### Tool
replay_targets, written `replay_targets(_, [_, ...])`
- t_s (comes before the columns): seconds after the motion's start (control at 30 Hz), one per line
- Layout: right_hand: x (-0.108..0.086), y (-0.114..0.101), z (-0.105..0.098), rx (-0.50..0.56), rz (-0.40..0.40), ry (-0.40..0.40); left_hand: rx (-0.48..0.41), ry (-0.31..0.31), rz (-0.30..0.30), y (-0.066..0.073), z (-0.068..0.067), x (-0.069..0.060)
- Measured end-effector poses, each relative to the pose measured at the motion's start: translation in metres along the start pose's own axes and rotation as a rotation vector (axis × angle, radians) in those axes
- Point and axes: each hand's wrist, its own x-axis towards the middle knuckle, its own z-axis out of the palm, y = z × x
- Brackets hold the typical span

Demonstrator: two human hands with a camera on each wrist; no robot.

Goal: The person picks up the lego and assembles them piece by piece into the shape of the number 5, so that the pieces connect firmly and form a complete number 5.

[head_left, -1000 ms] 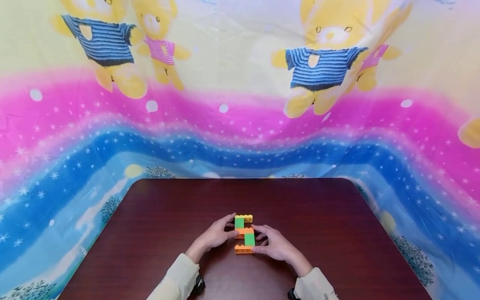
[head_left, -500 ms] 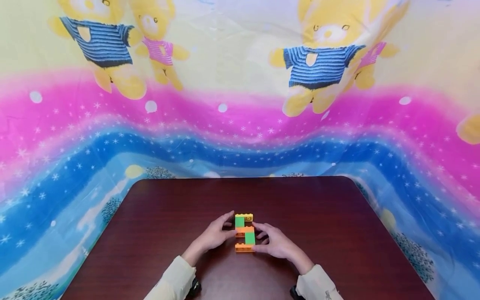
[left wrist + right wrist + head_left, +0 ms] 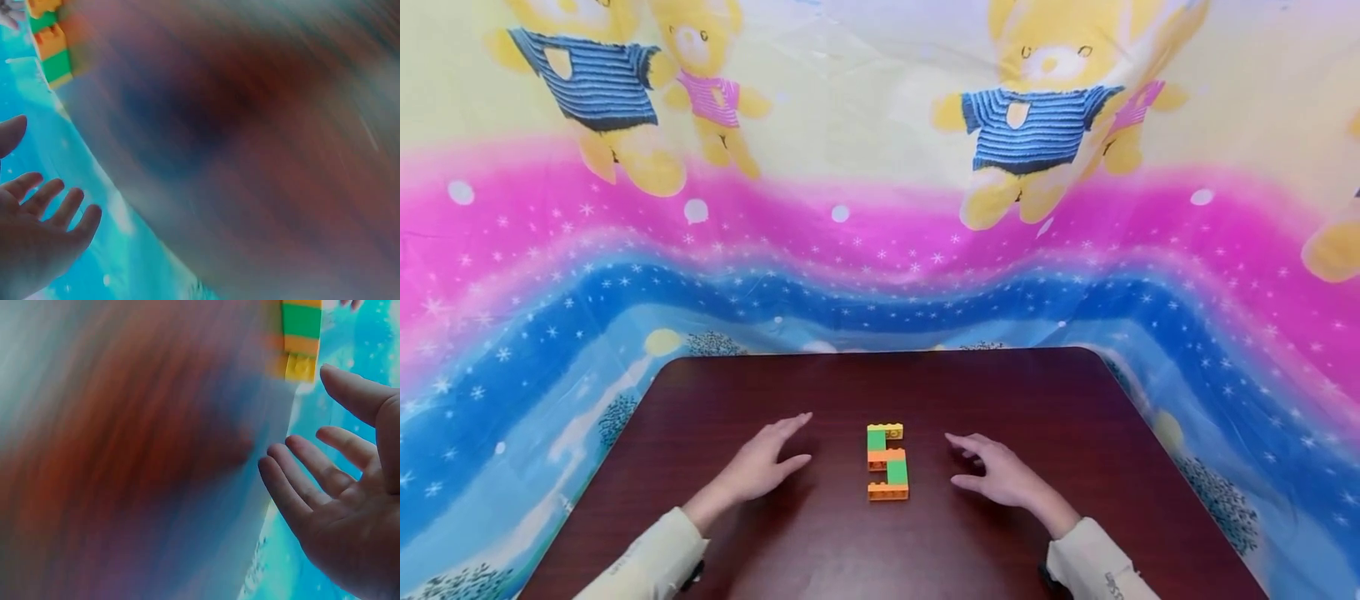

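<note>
A small structure of toy building blocks (image 3: 897, 472) stands on the table in the head view, stacked in an S-like shape. It has orange blocks at the bottom and middle, two green ones between levels, and a yellow block (image 3: 892, 432) on the far end. To its left my left hand (image 3: 758, 463) hovers apart from it, fingers spread and holding nothing. On the other side my right hand (image 3: 1000, 472) is also apart from the blocks, its fingers extended and loose. Both wrist views show part of the blocks (image 3: 56, 62) at the edge, with bare palms.
The dark reddish-brown table (image 3: 880, 550) has rounded far corners. Behind it hangs a colourful cloth (image 3: 880, 242) printed with bears and snowflakes, which also drops down around the table's sides.
Both hands have let go of the block structure and drawn outward, the left hand to the left and the right hand to the right. The blocks stay standing in place.
</note>
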Motion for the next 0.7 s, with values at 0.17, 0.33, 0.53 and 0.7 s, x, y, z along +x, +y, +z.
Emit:
replay_targets(0.17, [-0.007, 0.017, -0.024, -0.129, 0.026, 0.081, 0.226, 0.102, 0.061, -0.021, -0.04, -0.008])
replay_targets(0.33, [-0.014, 0.031, -0.051, -0.25, 0.007, 0.207, 0.398, 0.154, 0.022, -0.037, -0.076, -0.011])
replay_targets(0.53, [-0.015, 0.035, -0.076, -0.42, -0.107, 0.382, 0.557, 0.238, 0.089, -0.041, -0.105, -0.011])
replay_targets(0.7, [-0.014, 0.035, -0.087, -0.581, -0.224, 0.47, 0.651, 0.342, 0.176, -0.045, -0.116, -0.02])
